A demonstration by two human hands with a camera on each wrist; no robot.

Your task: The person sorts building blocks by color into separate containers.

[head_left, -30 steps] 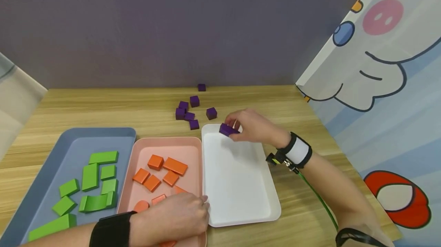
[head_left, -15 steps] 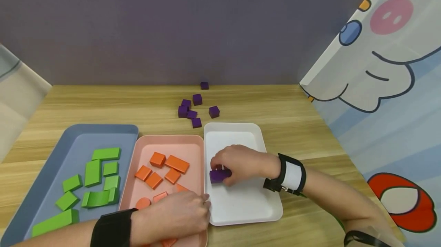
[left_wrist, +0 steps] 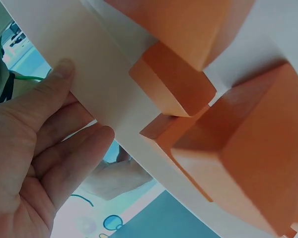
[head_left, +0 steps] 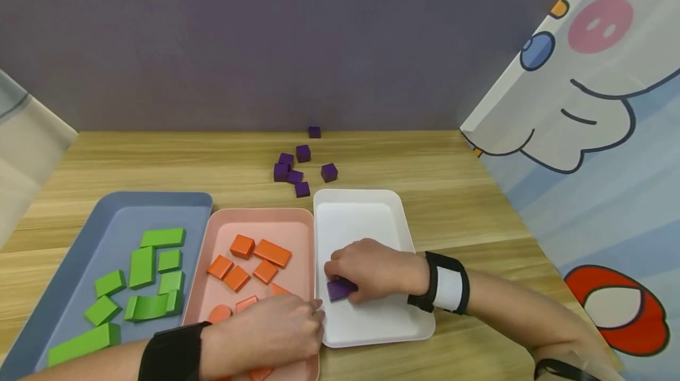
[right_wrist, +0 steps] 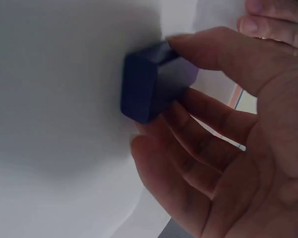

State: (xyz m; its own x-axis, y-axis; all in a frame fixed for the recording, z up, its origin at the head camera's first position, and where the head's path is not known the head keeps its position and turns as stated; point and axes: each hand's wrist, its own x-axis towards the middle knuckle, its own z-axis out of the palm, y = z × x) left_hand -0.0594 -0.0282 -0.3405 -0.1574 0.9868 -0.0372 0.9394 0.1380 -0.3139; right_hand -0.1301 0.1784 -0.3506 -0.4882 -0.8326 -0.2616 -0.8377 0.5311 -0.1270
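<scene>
My right hand (head_left: 372, 270) is low in the white tray (head_left: 388, 323), holding a purple block (head_left: 340, 290) between thumb and fingers. In the right wrist view, the oblong block (right_wrist: 161, 84) sits by the tray wall, the thumb along one face and fingertips on the opposite side. My left hand (head_left: 271, 331) lies over the pink tray (head_left: 289, 221) where it meets the white one. Its thumb and loosely bent fingertips touch the rim in the left wrist view, beside several orange blocks (left_wrist: 174, 79). In the head view this hand hides part of the pink tray.
Several small purple cubes (head_left: 329, 172) lie on the wooden table (head_left: 425, 168) behind the trays. To the left, a blue tray (head_left: 119, 221) holds several green blocks (head_left: 142, 267). A grey wall (head_left: 265, 44) stands at the back, a cartoon-printed panel (head_left: 611, 133) at the right.
My right hand has carried the purple block from above the white tray's far end down into it, then slightly nearer me. The left hand has stayed in place.
</scene>
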